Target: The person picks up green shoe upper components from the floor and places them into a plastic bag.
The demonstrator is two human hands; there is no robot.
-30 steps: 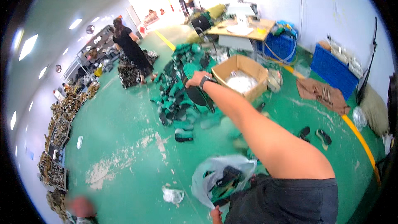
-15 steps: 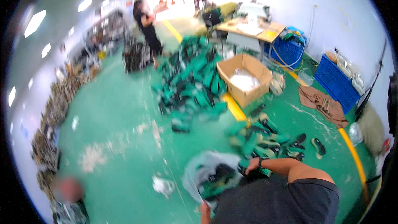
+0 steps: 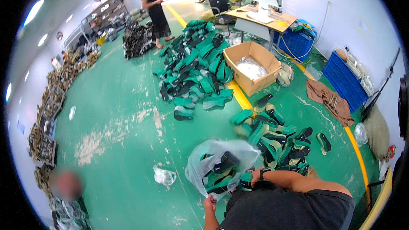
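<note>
The bag [image 3: 197, 158] gapes upward, insoles [image 3: 226, 162] showing inside. L hand [image 3: 210, 203] is at its near rim, fingers closed on the plastic, prob. to hold the mouth spread. R hand [image 3: 256, 176] is just right of the bag, fingers curled at an insole [image 3: 245, 179] (can't tell how tight). Small pile [image 3: 275, 138] sits right of the bag, seemingly for easy reach; big pile [image 3: 194, 66] & box [image 3: 249, 86] well beyond it.

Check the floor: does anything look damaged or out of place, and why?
Yes. Left of centre, the green floor is scuffed to pale patches, so it looks worn. A white bag lies crumpled by itself, apart from the insoles, like stray litter.
</note>
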